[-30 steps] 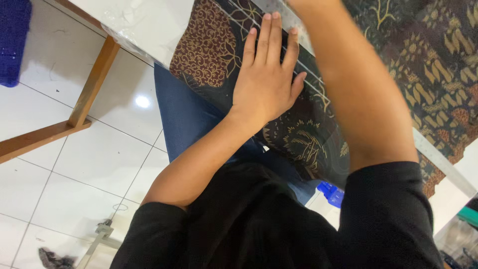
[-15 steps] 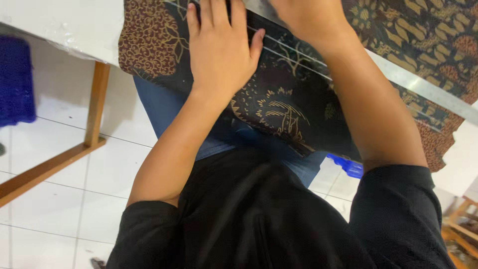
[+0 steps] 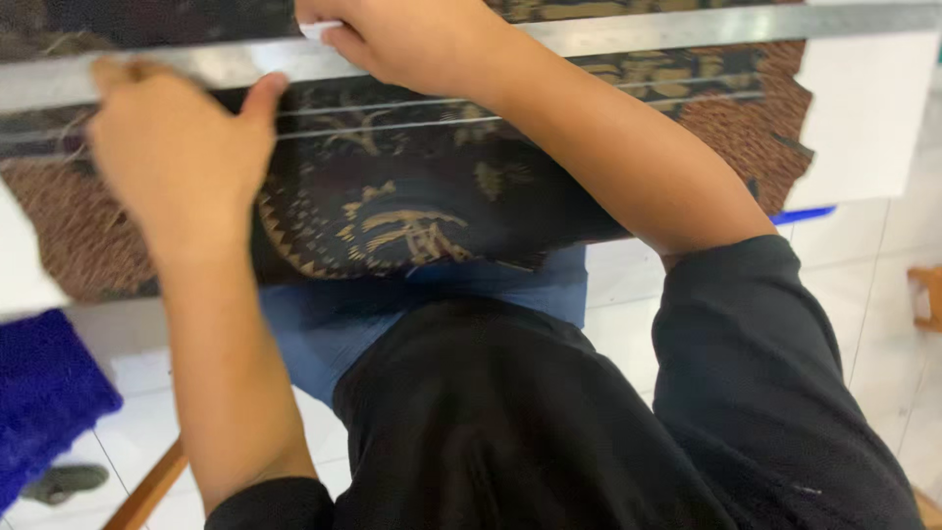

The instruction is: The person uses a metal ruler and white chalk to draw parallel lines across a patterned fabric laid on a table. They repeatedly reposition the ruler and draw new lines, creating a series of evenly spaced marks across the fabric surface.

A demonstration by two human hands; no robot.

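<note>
Metal ruler (image 3: 687, 29) bars the cloth (image 3: 392, 196) (right end free).

Patterned cloth (image 3: 412, 211) spread over the white table (image 3: 863, 128), near edge hanging off the table's front toward the lap. Long metal ruler (image 3: 687, 27) across the cloth at the far side, running left to right. Left hand (image 3: 177, 157) flat on the cloth at the left, fingertips at the ruler. Right hand (image 3: 412, 39) on the ruler, right of the left hand, small white piece (image 3: 319, 29) pinched in its fingers. Blue mat (image 3: 44, 393) on the floor, lower left, below the table's edge. Wooden leg (image 3: 147, 491) just right of the mat.
</note>
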